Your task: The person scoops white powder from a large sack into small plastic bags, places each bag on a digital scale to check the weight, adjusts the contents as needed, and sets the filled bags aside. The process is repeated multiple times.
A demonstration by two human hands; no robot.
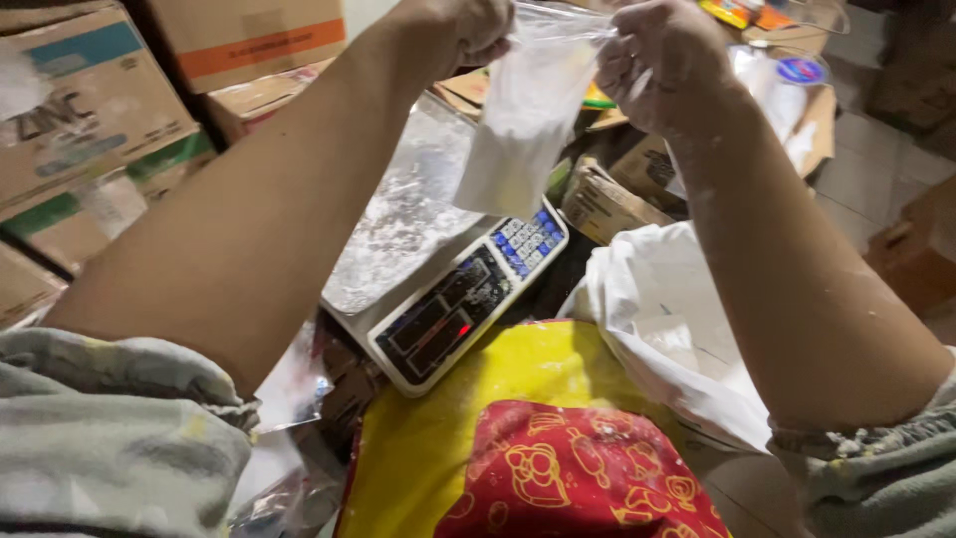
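Two hands are raised near the top of the view, and between them they hold a small clear plastic bag (528, 110) partly filled with white powder. The left hand (468, 30) is closed on the bag's upper left corner, and the right hand (657, 60) pinches the upper right corner, so the mouth of the bag is stretched between them. Both forearms are dusted with white powder. The bag hangs in the air above a digital weighing scale (438, 259), its lower end just over the blue keypad at the scale's front. The scale's metal pan (398, 219) is coated with spilled powder, and a small red light shows on its dark display. To the right of the scale stands a large white sack (667, 319), open at the top. Below, nearest the camera, lies a yellow cloth with a red patterned patch (538, 448). Cardboard boxes (90, 130) are stacked along the left and behind the scale.
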